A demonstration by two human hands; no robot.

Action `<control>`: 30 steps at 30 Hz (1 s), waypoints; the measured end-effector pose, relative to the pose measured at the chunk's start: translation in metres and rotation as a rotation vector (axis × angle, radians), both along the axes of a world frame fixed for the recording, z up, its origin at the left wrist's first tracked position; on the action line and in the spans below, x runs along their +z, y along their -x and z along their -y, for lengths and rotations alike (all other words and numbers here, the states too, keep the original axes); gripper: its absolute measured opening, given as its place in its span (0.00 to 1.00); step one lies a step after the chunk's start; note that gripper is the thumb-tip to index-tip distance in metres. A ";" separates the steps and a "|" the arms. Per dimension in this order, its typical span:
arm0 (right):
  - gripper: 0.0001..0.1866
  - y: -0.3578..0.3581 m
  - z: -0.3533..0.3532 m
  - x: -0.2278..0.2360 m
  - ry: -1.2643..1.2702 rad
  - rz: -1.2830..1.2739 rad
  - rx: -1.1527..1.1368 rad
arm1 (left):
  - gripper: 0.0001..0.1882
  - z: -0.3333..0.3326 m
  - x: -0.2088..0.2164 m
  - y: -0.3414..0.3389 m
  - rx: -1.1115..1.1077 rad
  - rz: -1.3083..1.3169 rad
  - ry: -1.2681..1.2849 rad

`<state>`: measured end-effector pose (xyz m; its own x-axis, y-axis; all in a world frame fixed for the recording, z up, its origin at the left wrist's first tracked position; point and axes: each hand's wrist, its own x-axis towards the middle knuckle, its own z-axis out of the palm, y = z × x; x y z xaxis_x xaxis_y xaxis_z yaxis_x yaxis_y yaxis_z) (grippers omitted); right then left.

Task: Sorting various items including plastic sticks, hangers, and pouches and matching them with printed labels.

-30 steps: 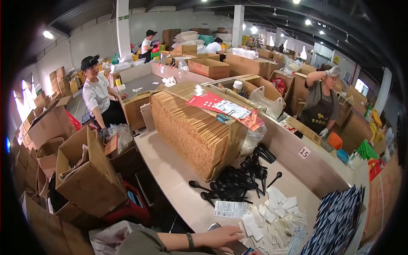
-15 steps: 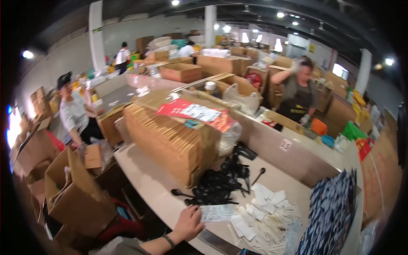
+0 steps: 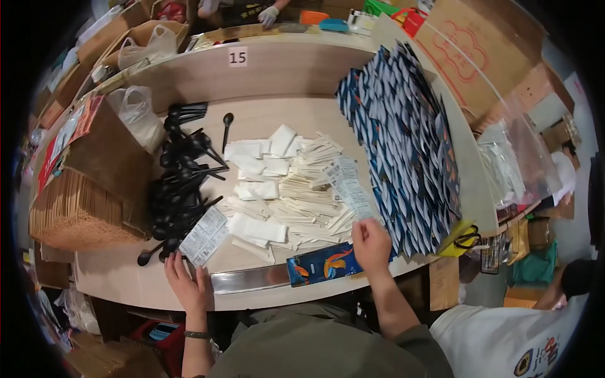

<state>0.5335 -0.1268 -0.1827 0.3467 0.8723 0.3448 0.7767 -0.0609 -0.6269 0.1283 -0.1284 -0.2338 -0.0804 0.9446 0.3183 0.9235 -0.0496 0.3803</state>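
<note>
My right hand (image 3: 372,246) pinches the near end of a long printed paper strip (image 3: 348,186) that runs up over a pile of white napkins and paper-wrapped sticks (image 3: 283,189). Just below that hand a blue pouch with an orange pattern (image 3: 320,264) lies at the table's front edge, next to a flat metal bar (image 3: 249,278). My left hand (image 3: 186,283) rests open at the table edge, fingertips at the near end of a printed slip (image 3: 205,236). A heap of black plastic spoons (image 3: 179,189) lies just beyond it.
A large fanned stack of dark blue packets (image 3: 403,145) fills the table's right side. A block of brown paper bags (image 3: 82,201) stands at the left, with plastic bags (image 3: 135,110) behind. Black-handled scissors (image 3: 465,238) hang at the right edge. A person in a white shirt (image 3: 504,340) is at the lower right.
The view has dropped from the room to the table. My left hand has settled at the printed slip, and my right hand has come into view holding the long strip.
</note>
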 end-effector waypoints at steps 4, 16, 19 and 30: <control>0.17 -0.027 -0.038 -0.006 0.089 0.235 -0.003 | 0.30 0.010 0.003 -0.002 0.028 0.013 0.023; 0.09 -0.027 -0.106 -0.039 0.406 0.337 0.043 | 0.29 0.018 -0.006 0.014 0.038 0.024 -0.045; 0.14 -0.046 -0.105 -0.047 0.417 0.309 -0.010 | 0.28 0.008 0.002 0.006 -0.087 0.074 -0.095; 0.21 0.105 -0.005 0.018 -0.075 0.254 0.643 | 0.40 -0.006 0.046 -0.136 -0.353 1.558 0.626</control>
